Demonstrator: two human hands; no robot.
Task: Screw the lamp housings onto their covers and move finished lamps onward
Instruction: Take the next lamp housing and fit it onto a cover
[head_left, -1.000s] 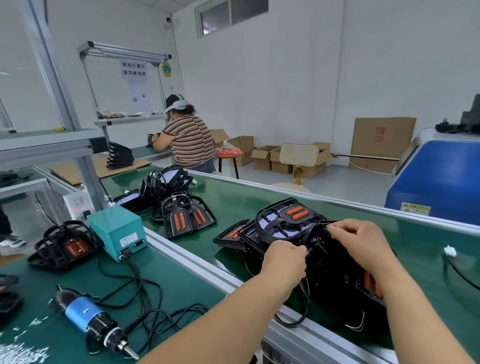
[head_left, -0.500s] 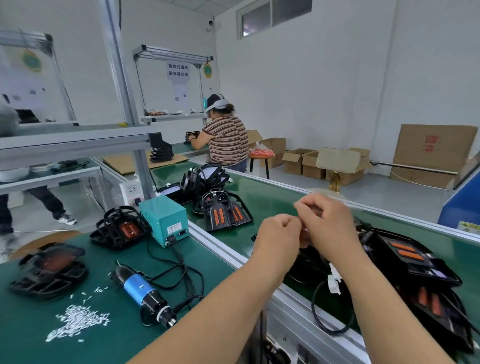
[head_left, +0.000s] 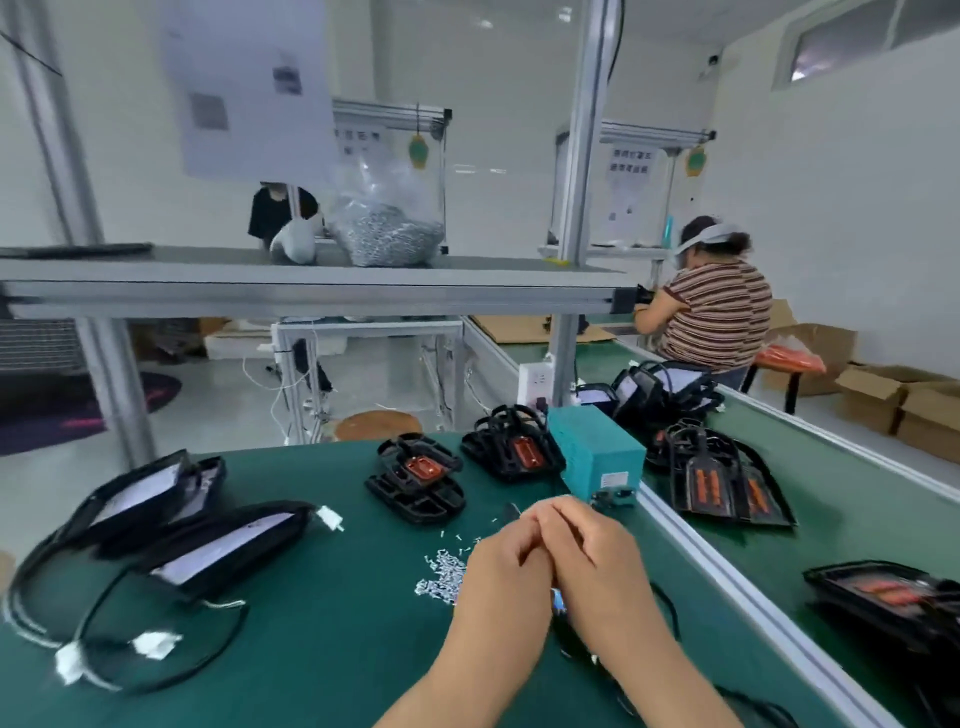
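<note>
Left grip (head_left: 506, 571) and right grip (head_left: 592, 551) are pressed together above the worktop (head_left: 322, 639), fingers curled and knuckles touching. Whether either holds anything cannot be told.

Just beside the left grip lies one loose pile of small silver screws (head_left: 441, 577). A sliver of a blue tool (head_left: 558, 605) shows beneath the wrists, mostly hidden.

Beyond the grips, apart from them, are two black lamp housings with orange inserts: the nearer housing (head_left: 421, 465) rests on a further black frame (head_left: 415, 499); the farther housing (head_left: 511, 449) lies against one teal power box (head_left: 597, 457).

Well to the left lie two lamp covers with white labels (head_left: 140, 493) (head_left: 228, 540), their black cables trailing to three white connectors (head_left: 330, 518) (head_left: 156, 644) (head_left: 67, 667).

On the green conveyor (head_left: 852, 519) at right: one lamp (head_left: 727, 483) past the teal box, one at the frame edge (head_left: 893, 597), and a cluster (head_left: 660, 389) whose count cannot be told.

One bag of screws (head_left: 387, 228) stands on the shelf (head_left: 311, 291). One seated person in a striped shirt (head_left: 711, 312) is at the far end.
</note>
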